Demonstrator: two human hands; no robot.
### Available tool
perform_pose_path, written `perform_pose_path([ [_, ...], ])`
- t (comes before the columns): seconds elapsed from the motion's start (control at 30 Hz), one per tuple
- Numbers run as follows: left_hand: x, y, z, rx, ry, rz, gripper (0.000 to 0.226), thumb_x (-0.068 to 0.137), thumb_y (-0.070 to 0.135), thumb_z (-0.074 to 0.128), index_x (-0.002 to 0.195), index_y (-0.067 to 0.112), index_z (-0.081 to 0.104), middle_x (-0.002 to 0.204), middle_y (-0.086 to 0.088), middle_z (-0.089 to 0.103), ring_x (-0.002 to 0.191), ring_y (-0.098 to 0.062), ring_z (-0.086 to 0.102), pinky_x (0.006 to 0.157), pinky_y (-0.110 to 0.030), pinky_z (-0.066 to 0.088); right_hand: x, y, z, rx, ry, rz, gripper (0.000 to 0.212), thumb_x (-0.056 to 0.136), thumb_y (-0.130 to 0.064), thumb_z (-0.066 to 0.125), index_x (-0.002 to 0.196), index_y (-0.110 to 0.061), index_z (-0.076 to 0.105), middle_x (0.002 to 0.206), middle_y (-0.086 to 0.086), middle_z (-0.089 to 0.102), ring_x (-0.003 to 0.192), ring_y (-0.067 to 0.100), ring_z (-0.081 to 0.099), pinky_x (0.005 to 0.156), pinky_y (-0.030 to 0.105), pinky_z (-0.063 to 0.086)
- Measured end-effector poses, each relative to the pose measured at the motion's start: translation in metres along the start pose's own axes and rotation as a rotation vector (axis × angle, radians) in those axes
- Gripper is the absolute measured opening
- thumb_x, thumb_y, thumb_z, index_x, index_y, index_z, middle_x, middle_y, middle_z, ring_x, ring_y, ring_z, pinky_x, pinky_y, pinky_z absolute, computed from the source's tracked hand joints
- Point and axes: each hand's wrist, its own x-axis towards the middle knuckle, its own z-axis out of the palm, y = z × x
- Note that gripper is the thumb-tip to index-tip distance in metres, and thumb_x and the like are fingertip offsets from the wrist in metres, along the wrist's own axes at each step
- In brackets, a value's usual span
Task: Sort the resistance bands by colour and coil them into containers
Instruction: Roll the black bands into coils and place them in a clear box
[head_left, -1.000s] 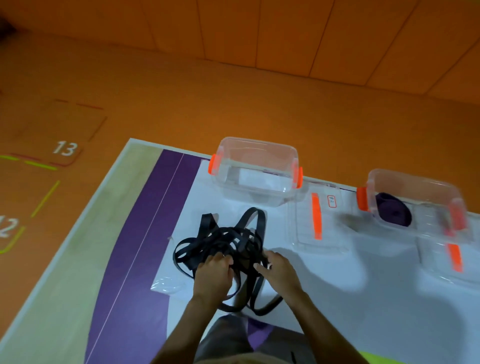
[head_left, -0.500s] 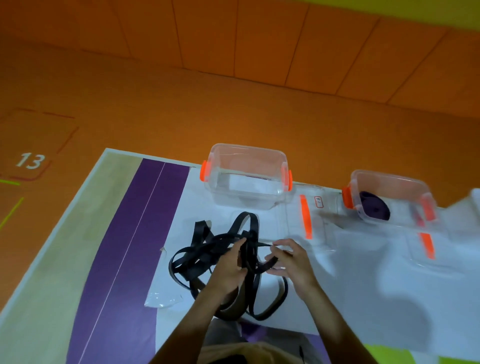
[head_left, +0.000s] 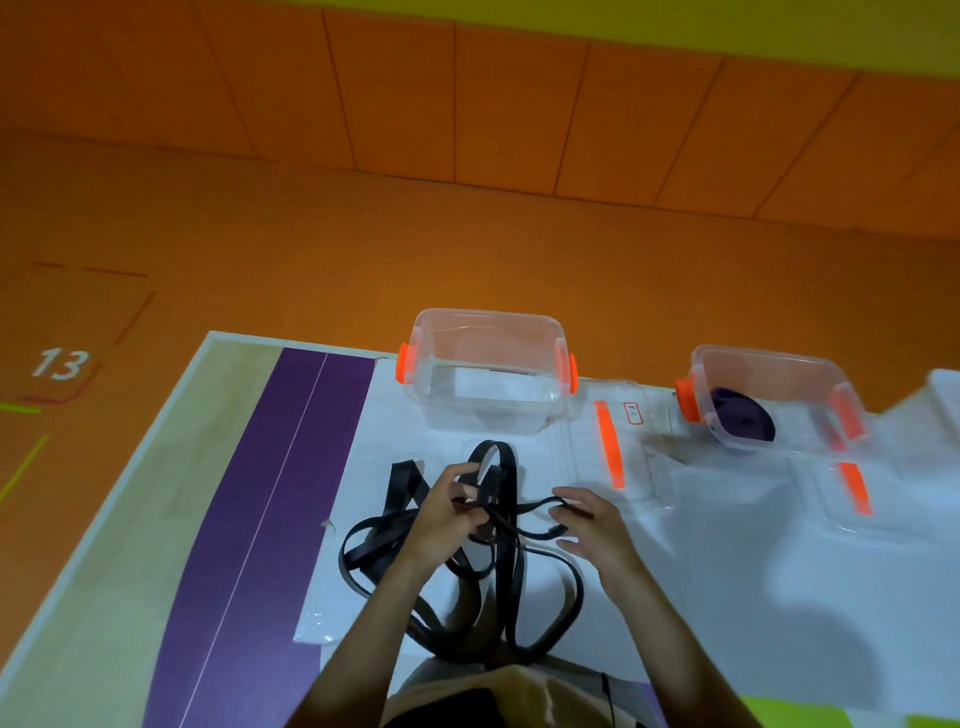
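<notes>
Left hand (head_left: 441, 519) grips tangled black bands (head_left: 514, 587); right hand (head_left: 597, 525) pinches one, stretched sideways.

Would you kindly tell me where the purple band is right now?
In the head view, the purple band lies coiled inside the right-hand clear container, right of the empty container.

White sheet (head_left: 779, 597) on a purple-striped mat (head_left: 249, 519), two clear containers (head_left: 441, 410), two flat lids (head_left: 608, 447), tangled black bands (head_left: 374, 540)
</notes>
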Motion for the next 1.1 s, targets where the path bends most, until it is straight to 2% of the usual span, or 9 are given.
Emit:
perform_pose_path([
  [0.1,0.000,0.006,-0.009,0.029,0.039,0.009,0.049,0.095,0.004,0.074,0.134,0.029,0.059,0.085,0.003,0.071,0.083,-0.006,0.072,0.082,-0.020,0.053,0.009,0.008,-0.004,-0.142,0.045,-0.007,0.022,0.098,0.000,0.067,0.112,-0.016,0.072,0.109,0.013,0.072,0.074,0.020,0.073,0.067,0.026,0.056],
  [0.23,-0.002,0.013,-0.021,0.028,0.110,0.045,0.046,0.090,0.017,0.084,0.129,0.030,0.064,0.084,-0.003,0.075,0.091,-0.013,0.075,0.095,-0.025,0.054,0.019,0.022,-0.014,-0.307,0.106,0.005,0.026,0.094,0.001,0.066,0.112,-0.015,0.073,0.100,0.015,0.072,0.080,0.025,0.064,0.074,0.034,0.048],
  [0.33,-0.003,0.017,-0.032,0.048,0.148,0.056,0.040,0.089,0.021,0.085,0.124,0.030,0.069,0.078,0.006,0.074,0.086,-0.012,0.074,0.092,-0.027,0.056,0.025,0.029,-0.019,-0.303,0.147,0.022,0.026,0.093,-0.002,0.069,0.115,-0.014,0.071,0.091,0.011,0.071,0.077,0.023,0.066,0.068,0.030,0.048],
  [0.43,-0.005,0.021,-0.041,0.094,0.177,0.090,0.031,0.089,0.018,0.085,0.116,0.028,0.074,0.073,0.010,0.069,0.072,-0.004,0.068,0.081,-0.026,0.054,0.029,0.032,-0.020,-0.272,0.181,0.004,0.026,0.093,-0.002,0.071,0.117,-0.010,0.073,0.097,0.011,0.075,0.088,0.026,0.072,0.082,0.035,0.054],
  [0.6,-0.013,0.027,-0.061,0.252,0.213,0.170,0.034,0.085,0.009,0.088,0.117,0.018,0.078,0.096,-0.005,0.070,0.093,-0.019,0.071,0.087,-0.030,0.059,0.028,0.026,-0.018,-0.332,0.255,-0.187,0.024,0.093,0.002,0.072,0.111,-0.013,0.078,0.109,0.003,0.076,0.109,0.024,0.071,0.094,0.030,0.050],
  [0.73,-0.014,0.023,-0.076,0.337,0.385,0.205,0.021,0.093,0.012,0.081,0.113,0.017,0.079,0.108,0.005,0.075,0.100,-0.010,0.069,0.075,-0.006,0.048,0.023,0.017,-0.016,-0.462,0.274,-0.363,0.024,0.091,0.005,0.076,0.107,-0.012,0.079,0.109,0.002,0.074,0.110,0.022,0.067,0.098,0.028,0.046],
  [0.87,-0.015,0.015,-0.084,0.383,0.497,0.146,0.017,0.099,0.020,0.075,0.116,0.020,0.076,0.105,0.004,0.074,0.084,-0.008,0.069,0.077,-0.033,0.060,0.021,0.011,-0.015,-0.659,0.403,-0.540,0.022,0.093,0.007,0.073,0.105,-0.012,0.074,0.108,0.009,0.062,0.101,0.028,0.057,0.090,0.038,0.050],
  [0.97,-0.015,0.010,-0.088,0.383,0.545,0.131,0.022,0.102,0.022,0.071,0.123,0.020,0.069,0.104,0.000,0.074,0.081,-0.016,0.072,0.076,-0.046,0.064,0.021,0.004,-0.016,-0.510,0.500,-0.559,0.016,0.101,0.003,0.060,0.106,-0.011,0.066,0.103,0.012,0.061,0.093,0.030,0.060,0.081,0.037,0.049],
  [1.1,-0.011,0.009,-0.086,0.265,0.591,0.139,0.017,0.107,0.014,0.059,0.121,0.019,0.050,0.105,-0.005,0.074,0.069,-0.026,0.073,0.064,-0.033,0.055,0.019,-0.011,-0.022,-0.159,0.569,-0.498,0.024,0.103,-0.002,0.057,0.106,-0.024,0.066,0.106,0.003,0.074,0.098,0.023,0.072,0.088,0.044,0.061],
])
